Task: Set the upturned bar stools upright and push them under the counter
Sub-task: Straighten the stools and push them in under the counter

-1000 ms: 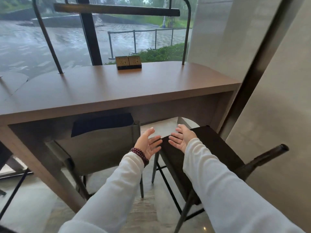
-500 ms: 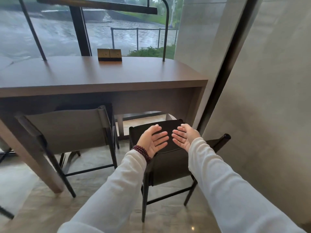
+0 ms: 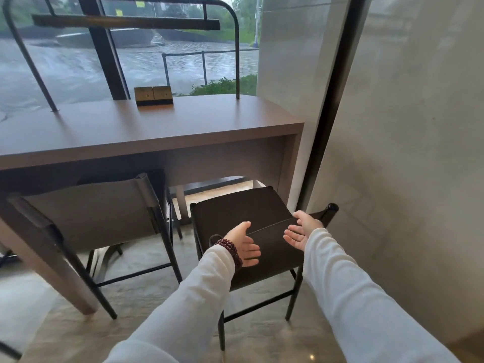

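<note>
- The grey-backed bar stool stands upright on its legs. Its seat is tucked under the counter and its backrest sits just below the counter's front edge, so this one looks finished.
- The dark bar stool is also upright, at the counter's right end. Its seat is only partly beneath the top and its backrest is well out from the edge, so I judge the last push is left to do.
- The left hand and right hand are both spread wide, palms facing each other over the dark backrest, and grip nothing. I cannot tell whether they touch it.
- The grey stool's seat is lost in shadow under the counter.
- The dark stool's front legs are hidden.
- The view is cut off to the left of the counter, so any further stools there cannot be seen.
</note>
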Demonstrator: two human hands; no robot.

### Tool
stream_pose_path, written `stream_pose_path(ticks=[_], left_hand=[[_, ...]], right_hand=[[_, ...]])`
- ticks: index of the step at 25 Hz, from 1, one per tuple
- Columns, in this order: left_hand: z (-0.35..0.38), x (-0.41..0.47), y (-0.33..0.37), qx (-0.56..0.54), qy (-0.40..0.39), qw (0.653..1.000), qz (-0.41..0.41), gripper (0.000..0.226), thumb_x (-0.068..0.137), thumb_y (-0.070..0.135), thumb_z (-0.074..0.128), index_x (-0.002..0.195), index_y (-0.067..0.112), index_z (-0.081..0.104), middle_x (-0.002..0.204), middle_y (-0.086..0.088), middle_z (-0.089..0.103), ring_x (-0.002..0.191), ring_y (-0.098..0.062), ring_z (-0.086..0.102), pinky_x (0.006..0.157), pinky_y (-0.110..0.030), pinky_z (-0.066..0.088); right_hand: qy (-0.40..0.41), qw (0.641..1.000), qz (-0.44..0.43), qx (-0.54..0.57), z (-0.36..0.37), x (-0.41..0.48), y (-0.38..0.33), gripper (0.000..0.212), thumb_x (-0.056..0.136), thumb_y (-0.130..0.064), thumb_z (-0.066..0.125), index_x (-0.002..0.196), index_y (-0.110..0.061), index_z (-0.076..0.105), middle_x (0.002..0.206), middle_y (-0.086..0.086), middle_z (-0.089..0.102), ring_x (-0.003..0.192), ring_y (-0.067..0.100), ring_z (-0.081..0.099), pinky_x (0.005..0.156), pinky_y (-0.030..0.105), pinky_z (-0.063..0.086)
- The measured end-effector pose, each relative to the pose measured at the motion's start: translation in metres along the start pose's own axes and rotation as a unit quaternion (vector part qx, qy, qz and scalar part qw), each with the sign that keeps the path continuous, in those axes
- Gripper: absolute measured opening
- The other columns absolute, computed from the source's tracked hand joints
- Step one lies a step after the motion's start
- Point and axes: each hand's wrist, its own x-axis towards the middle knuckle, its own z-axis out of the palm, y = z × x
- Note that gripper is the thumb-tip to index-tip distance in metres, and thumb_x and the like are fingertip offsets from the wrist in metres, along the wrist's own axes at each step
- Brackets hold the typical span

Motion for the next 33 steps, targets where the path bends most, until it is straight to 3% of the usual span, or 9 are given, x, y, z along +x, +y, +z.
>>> stream_pose_path(ticks=[3,6,10,12,16,19,22,28,33], left_hand=[[0.010,0.010,-0.004,-0.047,0.018,0.997,-0.051,0.086,0.086,0.063,0.043,0.149,0.013,0.014,0.142,-0.023,0.043,0.125,-0.039,0.047,0.100,-0.050,0.043],[0.022,0.028,-0.013,-0.150,0.050,0.986,-0.052,0.090,0.081,0.065,0.052,0.149,0.017,0.017,0.145,-0.023,0.038,0.127,-0.042,0.044,0.101,-0.052,0.042],[0.031,0.056,-0.013,-0.295,0.105,0.950,0.008,0.070,0.085,0.044,0.062,0.141,0.015,0.031,0.149,-0.020,0.031,0.132,-0.042,0.037,0.103,-0.056,0.037],[0.034,0.064,-0.009,-0.328,0.116,0.937,0.023,0.043,0.089,0.036,0.058,0.121,0.011,0.043,0.141,-0.019,0.041,0.128,-0.042,0.041,0.102,-0.057,0.037],[0.034,0.077,-0.004,-0.355,0.167,0.918,0.055,0.024,0.089,0.010,0.055,0.111,0.005,0.045,0.106,-0.019,0.047,0.118,-0.041,0.046,0.087,-0.059,0.046],[0.030,0.084,-0.002,-0.350,0.203,0.912,0.071,0.024,0.087,0.001,0.055,0.109,0.003,0.045,0.112,-0.019,0.043,0.117,-0.042,0.046,0.081,-0.053,0.051],[0.028,0.088,-0.002,-0.335,0.199,0.916,0.093,0.011,0.085,-0.012,0.045,0.087,-0.002,0.050,0.110,-0.023,0.048,0.102,-0.039,0.054,0.079,-0.047,0.052],[0.025,0.095,0.009,-0.404,0.229,0.869,0.171,0.020,0.079,-0.017,0.038,0.074,-0.001,0.047,0.081,-0.018,0.050,0.075,-0.038,0.054,0.083,-0.059,0.049],[0.011,0.101,0.036,-0.391,0.202,0.880,0.179,0.018,0.080,-0.017,0.039,0.076,-0.001,0.048,0.086,-0.020,0.051,0.079,-0.042,0.053,0.069,-0.055,0.049]], right_hand=[[-0.016,1.000,0.024,-0.007,-0.009,0.019,-0.008,0.052,0.089,-0.027,0.061,0.136,-0.015,0.040,0.141,0.014,0.045,0.121,0.035,0.052,0.090,0.046,0.053],[-0.039,0.997,0.052,-0.039,-0.017,0.039,-0.019,0.053,0.087,-0.028,0.063,0.134,-0.018,0.040,0.139,0.013,0.046,0.121,0.036,0.051,0.088,0.049,0.054],[-0.074,0.992,0.094,-0.051,-0.028,0.066,-0.024,0.046,0.085,-0.026,0.067,0.125,-0.014,0.047,0.125,0.015,0.055,0.113,0.039,0.054,0.087,0.052,0.053],[-0.087,0.989,0.112,-0.046,-0.032,0.081,-0.024,0.045,0.085,-0.026,0.068,0.123,-0.012,0.049,0.120,0.017,0.056,0.109,0.040,0.056,0.086,0.053,0.054],[-0.094,0.986,0.136,0.004,-0.030,0.106,-0.024,0.044,0.085,-0.024,0.068,0.121,-0.011,0.047,0.119,0.018,0.054,0.105,0.043,0.057,0.082,0.055,0.055],[-0.080,0.984,0.150,0.062,-0.022,0.118,-0.027,0.037,0.085,-0.018,0.067,0.116,-0.011,0.048,0.113,0.019,0.052,0.110,0.043,0.053,0.084,0.055,0.054],[-0.073,0.987,0.142,0.027,-0.018,0.120,-0.027,0.025,0.084,-0.001,0.058,0.107,-0.004,0.049,0.095,0.019,0.051,0.101,0.042,0.054,0.086,0.053,0.054],[-0.100,0.988,0.078,0.084,-0.017,0.125,-0.023,0.015,0.080,0.013,0.051,0.084,-0.002,0.053,0.090,0.018,0.053,0.083,0.037,0.055,0.089,0.058,0.050],[-0.106,0.987,0.044,0.109,0.003,0.136,-0.042,0.028,0.077,0.018,0.046,0.099,0.001,0.050,0.091,0.018,0.048,0.081,0.038,0.054,0.081,0.058,0.053]])
